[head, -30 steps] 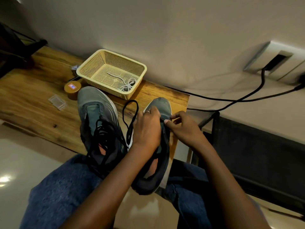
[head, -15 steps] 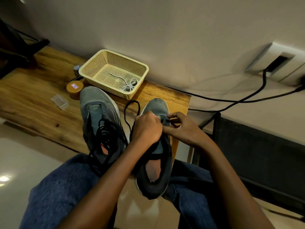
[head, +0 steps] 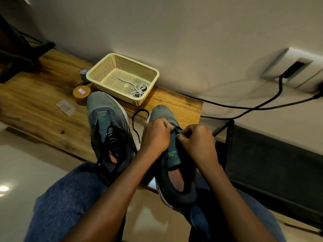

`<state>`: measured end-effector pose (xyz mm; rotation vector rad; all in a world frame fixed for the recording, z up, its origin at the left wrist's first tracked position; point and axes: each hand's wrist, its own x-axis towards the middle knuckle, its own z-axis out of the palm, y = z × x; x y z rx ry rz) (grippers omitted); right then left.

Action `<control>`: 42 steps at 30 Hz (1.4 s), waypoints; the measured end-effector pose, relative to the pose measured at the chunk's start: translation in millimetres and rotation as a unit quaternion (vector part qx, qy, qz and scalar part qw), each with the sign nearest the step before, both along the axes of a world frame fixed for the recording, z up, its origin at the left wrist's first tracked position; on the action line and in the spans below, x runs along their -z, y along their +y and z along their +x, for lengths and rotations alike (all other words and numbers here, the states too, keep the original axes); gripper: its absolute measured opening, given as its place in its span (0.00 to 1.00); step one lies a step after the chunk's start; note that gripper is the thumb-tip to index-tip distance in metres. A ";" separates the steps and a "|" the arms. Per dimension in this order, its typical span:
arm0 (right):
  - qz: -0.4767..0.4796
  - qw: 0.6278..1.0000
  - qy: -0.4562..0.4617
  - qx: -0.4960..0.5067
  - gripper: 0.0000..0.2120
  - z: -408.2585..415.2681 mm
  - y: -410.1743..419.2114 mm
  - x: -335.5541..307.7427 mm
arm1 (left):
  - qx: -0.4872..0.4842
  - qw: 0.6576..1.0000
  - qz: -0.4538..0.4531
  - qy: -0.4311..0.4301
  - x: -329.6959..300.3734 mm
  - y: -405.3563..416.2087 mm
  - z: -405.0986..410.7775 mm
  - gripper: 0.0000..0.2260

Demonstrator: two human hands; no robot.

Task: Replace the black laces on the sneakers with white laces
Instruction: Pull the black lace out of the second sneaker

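Over the wooden table [head: 43, 105], both hands' grip pinches the black lace [head: 178, 129] at the sneaker [head: 172, 154].

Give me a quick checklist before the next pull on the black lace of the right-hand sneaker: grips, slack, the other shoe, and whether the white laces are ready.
1. Left hand grips the right-hand sneaker over its eyelets: ok.
2. Right hand pinches the black lace near the tongue: ok.
3. Free lace end loops out loose between the shoes, nothing lying on it: ok.
4. How many eyelets are still threaded under the hands: cannot tell.
5. Left-hand sneaker still has black laces tangled over its opening: not ok.
6. White laces lie in the basket on the wooden table: ok.
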<state>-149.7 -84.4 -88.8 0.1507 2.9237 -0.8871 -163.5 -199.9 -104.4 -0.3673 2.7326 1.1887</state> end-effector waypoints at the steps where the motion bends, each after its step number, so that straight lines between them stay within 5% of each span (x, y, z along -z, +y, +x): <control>1: 0.000 1.000 0.006 0.004 0.06 -0.8 0.3 0.0 | -0.001 1.000 0.000 -0.004 -1.1 1.1 -0.4 0.09; 5: 0.011 1.000 0.016 0.023 0.06 -5.1 3.3 0.9 | -0.021 0.998 0.058 -0.032 -5.0 2.0 -3.4 0.07; 12: 0.002 1.000 0.016 0.000 0.06 -5.0 2.4 1.9 | -0.002 1.000 0.020 0.011 -7.5 -0.9 1.6 0.11; 18: -0.007 1.000 0.015 0.004 0.06 -4.8 2.8 -0.6 | -0.043 0.990 0.106 -0.086 -8.8 1.3 -3.4 0.12; 24: 0.001 1.000 0.007 -0.009 0.06 -5.1 2.1 1.0 | -0.012 0.999 -0.008 -0.033 -10.5 1.1 1.9 0.11; 31: -0.012 1.000 0.009 0.004 0.07 -4.8 3.9 -0.3 | -0.050 0.990 0.112 -0.070 -5.7 3.5 -3.9 0.10; 37: 0.011 1.000 0.008 -0.018 0.10 -4.9 2.1 -0.1 | -0.004 1.000 -0.020 0.009 -7.0 0.7 2.1 0.08; 42: -0.005 1.000 0.010 0.009 0.08 -4.5 4.3 -1.1 | -0.061 0.992 -0.057 0.090 -17.0 1.2 2.2 0.04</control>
